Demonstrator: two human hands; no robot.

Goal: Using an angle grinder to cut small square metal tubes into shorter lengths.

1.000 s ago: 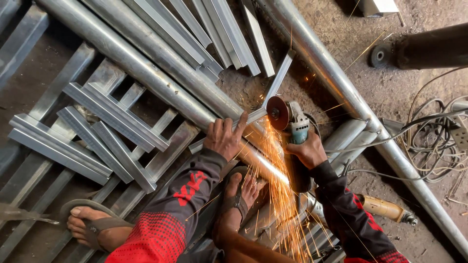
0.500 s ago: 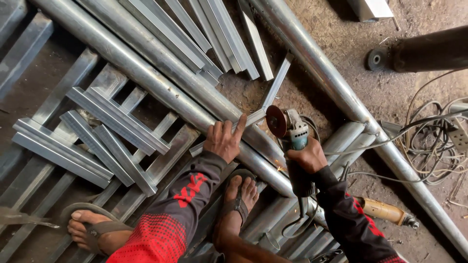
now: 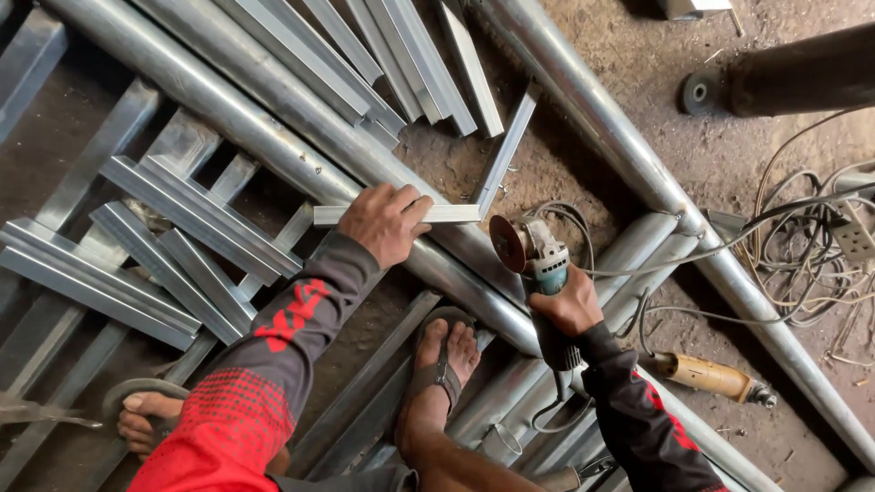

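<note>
Head view: the left hand (image 3: 387, 221) is laid over a short grey angle-section metal strip (image 3: 451, 213), fingers curled around it, and the strip is held flat across a long round galvanised steel pipe (image 3: 273, 146). The right hand (image 3: 567, 307) is closed around the body of a teal and grey angle grinder (image 3: 538, 260), whose dark disc (image 3: 507, 244) is held just beside the strip's free end, apart from it. A thin grey metal bar (image 3: 504, 150) is seen slanting up from that end. A foot in a grey sandal (image 3: 444, 364) is planted on the pipes below the hands. Stacked grey channel sections (image 3: 173, 237) lie to the left, and a wooden-handled tool (image 3: 711, 375) and tangled cables (image 3: 802, 264) are spread over the dirt floor to the right.
</note>
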